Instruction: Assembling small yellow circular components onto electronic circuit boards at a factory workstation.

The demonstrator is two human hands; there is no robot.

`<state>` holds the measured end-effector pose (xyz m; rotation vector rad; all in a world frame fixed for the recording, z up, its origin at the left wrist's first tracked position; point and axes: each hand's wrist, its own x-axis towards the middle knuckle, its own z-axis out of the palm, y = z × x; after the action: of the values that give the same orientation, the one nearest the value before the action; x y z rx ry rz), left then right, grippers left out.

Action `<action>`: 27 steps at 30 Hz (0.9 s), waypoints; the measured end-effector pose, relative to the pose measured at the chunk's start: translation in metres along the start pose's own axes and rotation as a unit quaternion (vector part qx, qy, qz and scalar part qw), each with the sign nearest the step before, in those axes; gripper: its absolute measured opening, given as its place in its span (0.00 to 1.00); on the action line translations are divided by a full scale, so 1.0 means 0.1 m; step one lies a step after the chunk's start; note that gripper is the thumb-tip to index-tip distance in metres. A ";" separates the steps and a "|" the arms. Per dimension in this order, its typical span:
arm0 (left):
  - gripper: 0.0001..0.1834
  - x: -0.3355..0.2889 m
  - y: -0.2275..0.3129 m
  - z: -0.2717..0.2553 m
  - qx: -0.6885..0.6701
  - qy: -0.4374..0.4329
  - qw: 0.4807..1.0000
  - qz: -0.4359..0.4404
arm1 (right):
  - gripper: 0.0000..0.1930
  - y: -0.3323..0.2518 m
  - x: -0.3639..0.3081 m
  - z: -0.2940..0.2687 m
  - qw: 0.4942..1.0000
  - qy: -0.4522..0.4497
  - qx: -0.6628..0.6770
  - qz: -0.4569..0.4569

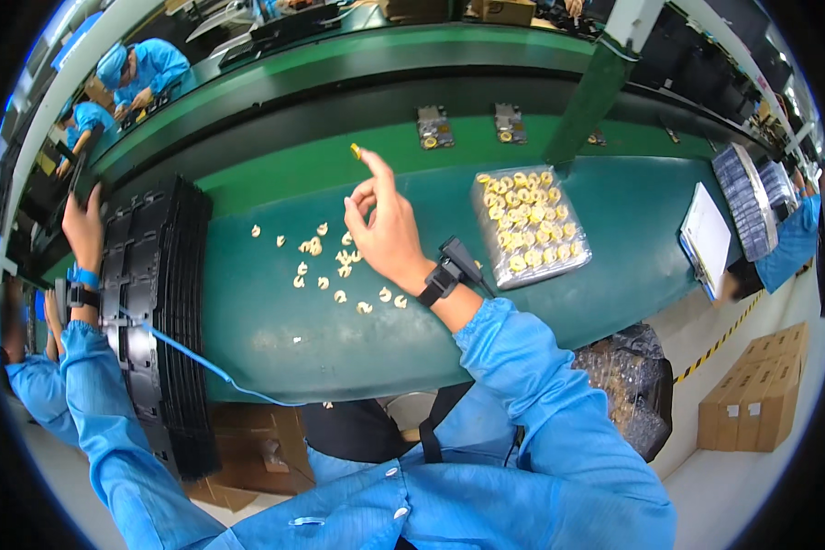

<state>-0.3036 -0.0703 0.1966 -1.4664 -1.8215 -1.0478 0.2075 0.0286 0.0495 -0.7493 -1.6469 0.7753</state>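
Observation:
My left hand point(84, 231) is raised at the far left, its fingers closed on a dark flat piece point(84, 174) whose kind I cannot make out. Beside that arm stands a stack of black plastic trays point(156, 312). Over the green table, my right hand point(387, 225) points its index finger away from me, with a small yellow piece point(355, 148) on the fingertip and the other fingers curled. Scattered cream-coloured curled scraps point(323, 283) lie to the left of and below this hand. To its right is a clear plastic tray point(564, 269) filled with round yellow pieces point(525, 215).
Beyond the table, a green conveyor belt point(339, 165) carries circuit boards point(434, 126). A green post point(591, 105) rises behind the clear tray. At right are a clipboard point(708, 234) and stacked packs point(744, 202). A blue cord point(188, 351) runs from my left wrist. Co-workers sit nearby.

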 end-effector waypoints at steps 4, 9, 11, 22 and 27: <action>0.20 -0.33 2.19 0.44 -0.293 -0.208 0.927 -0.107 | 0.44 -0.02 0.01 -0.08 0.997 0.035 0.064 0.032; 0.20 -1.13 2.90 1.12 -0.519 -0.321 0.746 -0.266 | 0.43 -0.06 0.05 -0.03 0.948 -0.050 0.293 0.117; 0.22 -1.32 2.98 1.31 -0.552 -0.323 0.714 -0.286 | 0.43 -0.01 0.03 0.01 0.946 -0.052 0.288 0.139; 0.18 -1.77 2.96 1.31 -0.634 -0.400 0.583 -0.314 | 0.40 0.07 0.10 0.00 0.960 0.021 0.237 0.146; 0.18 -1.85 2.99 1.33 -0.643 -0.349 0.599 -0.326 | 0.23 0.04 0.14 -0.13 0.992 0.083 -0.089 0.015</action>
<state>0.0354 -0.0269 0.0407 -2.1938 -2.2296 -2.9501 0.2178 0.0433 0.0564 -0.9403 -1.5699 0.5760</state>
